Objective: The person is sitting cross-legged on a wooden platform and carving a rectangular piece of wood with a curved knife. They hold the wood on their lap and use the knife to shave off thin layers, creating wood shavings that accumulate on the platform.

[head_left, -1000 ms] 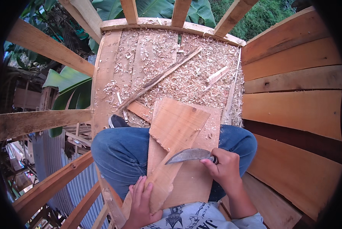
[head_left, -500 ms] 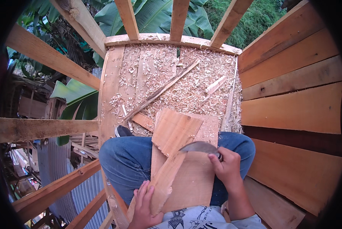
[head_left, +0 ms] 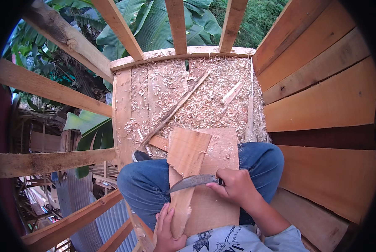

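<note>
In my right hand (head_left: 232, 185) is the dark handle of a knife (head_left: 192, 182) with a wide, curved blade. The blade lies across a paddle-shaped piece of wood (head_left: 188, 149), over its narrower part, with the tip pointing left. My left hand (head_left: 167, 229) grips the near end of that wood, thumb on one side and fingers on the other. Beneath it, a flat wooden board (head_left: 215, 214) rests across my lap between my jeans-clad legs. The wood widens toward its far end, with a rough notch on its left edge.
Curly wood shavings (head_left: 221, 101) cover the plank floor ahead. A long thin stick (head_left: 177, 105) and a short split offcut (head_left: 233, 92) lie among them. Wooden railing slats (head_left: 177, 25) stand at the front and left; a plank wall (head_left: 322, 113) rises on the right.
The knife has moved left and toward me along the wood, its blade now crossing the narrower part. The view has shifted slightly. My left hand keeps its hold.
</note>
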Tool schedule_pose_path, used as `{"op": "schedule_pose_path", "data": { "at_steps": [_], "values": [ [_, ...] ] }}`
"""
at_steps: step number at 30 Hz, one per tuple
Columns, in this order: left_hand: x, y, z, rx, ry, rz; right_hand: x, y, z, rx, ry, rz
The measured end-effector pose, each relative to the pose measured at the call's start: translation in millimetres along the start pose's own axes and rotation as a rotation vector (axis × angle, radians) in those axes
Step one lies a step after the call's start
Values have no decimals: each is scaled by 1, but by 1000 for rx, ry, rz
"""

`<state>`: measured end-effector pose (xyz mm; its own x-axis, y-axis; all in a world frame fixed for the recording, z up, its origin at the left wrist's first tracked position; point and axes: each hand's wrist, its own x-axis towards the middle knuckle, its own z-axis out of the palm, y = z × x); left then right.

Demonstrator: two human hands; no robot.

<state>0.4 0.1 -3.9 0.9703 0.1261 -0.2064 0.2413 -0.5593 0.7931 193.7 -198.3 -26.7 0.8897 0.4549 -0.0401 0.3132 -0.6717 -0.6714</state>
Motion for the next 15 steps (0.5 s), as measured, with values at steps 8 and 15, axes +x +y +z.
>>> {"op": "schedule_pose_path", "data": {
  "at_steps": [8, 15],
  "values": [
    [0, 5, 2, -28, 9, -35, -1, -1, 4, 35, 2, -70],
    [2, 17, 1, -28, 35, -53, 10, 8, 2, 157, 60, 178]
  ]
}}
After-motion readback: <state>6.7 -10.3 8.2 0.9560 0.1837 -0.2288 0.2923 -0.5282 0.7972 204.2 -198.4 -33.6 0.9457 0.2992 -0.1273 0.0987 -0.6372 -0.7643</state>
